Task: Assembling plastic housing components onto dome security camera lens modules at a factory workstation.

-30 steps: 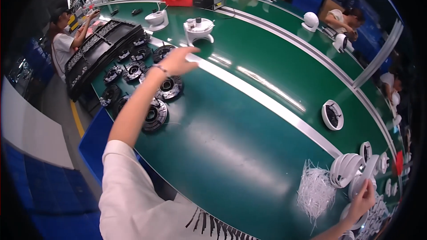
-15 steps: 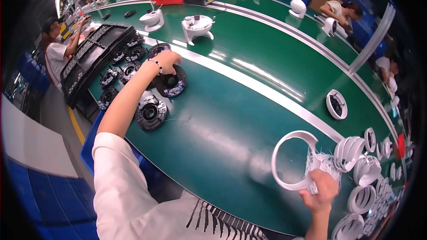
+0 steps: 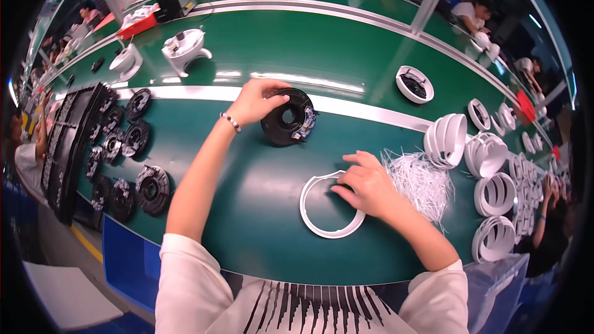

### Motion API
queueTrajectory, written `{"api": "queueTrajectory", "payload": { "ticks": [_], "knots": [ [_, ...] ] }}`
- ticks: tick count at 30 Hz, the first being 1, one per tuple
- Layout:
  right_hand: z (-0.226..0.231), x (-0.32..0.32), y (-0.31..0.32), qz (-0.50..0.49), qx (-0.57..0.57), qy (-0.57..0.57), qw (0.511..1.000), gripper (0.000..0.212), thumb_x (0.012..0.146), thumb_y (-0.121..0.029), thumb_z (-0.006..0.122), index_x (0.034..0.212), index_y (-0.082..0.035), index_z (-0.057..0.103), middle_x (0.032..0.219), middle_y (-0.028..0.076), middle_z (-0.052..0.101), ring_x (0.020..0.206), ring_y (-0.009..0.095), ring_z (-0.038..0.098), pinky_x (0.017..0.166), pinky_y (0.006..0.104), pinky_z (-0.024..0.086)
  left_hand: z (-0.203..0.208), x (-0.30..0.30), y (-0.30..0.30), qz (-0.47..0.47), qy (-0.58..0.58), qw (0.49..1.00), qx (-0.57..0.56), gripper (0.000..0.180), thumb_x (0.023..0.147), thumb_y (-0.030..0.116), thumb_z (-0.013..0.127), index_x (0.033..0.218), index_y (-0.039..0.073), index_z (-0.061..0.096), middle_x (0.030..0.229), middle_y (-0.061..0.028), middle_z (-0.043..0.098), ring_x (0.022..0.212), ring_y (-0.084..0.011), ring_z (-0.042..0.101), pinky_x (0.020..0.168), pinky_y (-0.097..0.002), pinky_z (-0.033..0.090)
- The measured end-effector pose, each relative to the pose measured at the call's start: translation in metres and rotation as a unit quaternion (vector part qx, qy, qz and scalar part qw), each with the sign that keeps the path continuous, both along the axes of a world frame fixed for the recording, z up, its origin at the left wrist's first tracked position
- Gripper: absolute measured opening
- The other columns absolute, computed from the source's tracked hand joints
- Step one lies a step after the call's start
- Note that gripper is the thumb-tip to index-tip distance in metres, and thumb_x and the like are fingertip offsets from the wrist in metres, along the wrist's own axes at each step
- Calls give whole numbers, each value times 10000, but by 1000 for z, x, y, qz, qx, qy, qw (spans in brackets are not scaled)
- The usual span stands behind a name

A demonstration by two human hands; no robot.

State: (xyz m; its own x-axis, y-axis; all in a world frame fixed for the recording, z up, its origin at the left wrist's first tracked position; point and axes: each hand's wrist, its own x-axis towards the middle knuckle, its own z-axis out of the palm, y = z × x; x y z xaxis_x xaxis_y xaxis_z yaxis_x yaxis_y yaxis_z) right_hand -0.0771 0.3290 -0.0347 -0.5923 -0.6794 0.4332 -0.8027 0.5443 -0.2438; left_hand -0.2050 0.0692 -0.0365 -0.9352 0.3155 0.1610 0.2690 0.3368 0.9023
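Note:
My left hand is closed on the upper left edge of a black round housing, raised over the green bench. Its central hole and a curved strip of small electronic parts along its right side face me. On the near bench lies a white plastic ring with a notch at its top edge. My right hand is over the ring's right side, thumb and fingers spread apart. Beside that hand is a heap of thin white strips.
Several black round housings lie at the left by a black tray. Stacked white rings line the right. White shells and a white oval part sit beyond the pale strip. Co-workers sit around the line.
My left hand has lifted a black housing from the left group and brought it toward the middle. The white ring, held up in my right hand before, now rests on the bench. The view has turned right.

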Motion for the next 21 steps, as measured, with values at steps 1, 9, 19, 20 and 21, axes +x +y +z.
{"api": "queueTrajectory", "payload": {
  "ticks": [1,9,19,20,21],
  "knots": [
    [-3,4,1,-32,-32,-31,999,289,628,-272,694,740,-31,581,838,124,575,978,334,492,847,458,372,-3,3,8,11,-17,999,27,251,743,79,611,971,-21,584,863,-92,622,797,-122,584,709,-247,466],
    [11,37,-28,-125,107,-207,964,1102,441,-571,729,1268,-6,269,1315,288,150,1204,474,164,907,612,209,-44,24,31,81,-51,970,225,177,846,100,500,978,-20,504,903,-65,585,832,-101,536,746,-222,426],
    [18,42,-33,-164,95,-229,955,1144,435,-482,763,1275,41,190,1252,287,241,1146,427,273,879,556,289,-53,33,42,129,-8,949,286,184,847,89,497,995,-20,482,943,-62,558,875,-103,513,781,-220,404],
    [17,37,-30,-155,65,-208,964,1111,452,-438,769,1267,53,195,1241,285,255,1139,424,282,900,529,284,-52,37,44,131,-17,947,292,187,847,88,496,1001,-18,476,949,-63,555,878,-104,511,782,-220,403],
    [17,28,-26,-161,-1,-144,976,1052,467,-365,762,1251,68,212,1228,275,276,1140,413,286,940,474,265,-52,43,47,133,-28,945,299,191,848,87,495,1007,-16,470,956,-63,552,882,-105,509,783,-220,403]
  ]
}}
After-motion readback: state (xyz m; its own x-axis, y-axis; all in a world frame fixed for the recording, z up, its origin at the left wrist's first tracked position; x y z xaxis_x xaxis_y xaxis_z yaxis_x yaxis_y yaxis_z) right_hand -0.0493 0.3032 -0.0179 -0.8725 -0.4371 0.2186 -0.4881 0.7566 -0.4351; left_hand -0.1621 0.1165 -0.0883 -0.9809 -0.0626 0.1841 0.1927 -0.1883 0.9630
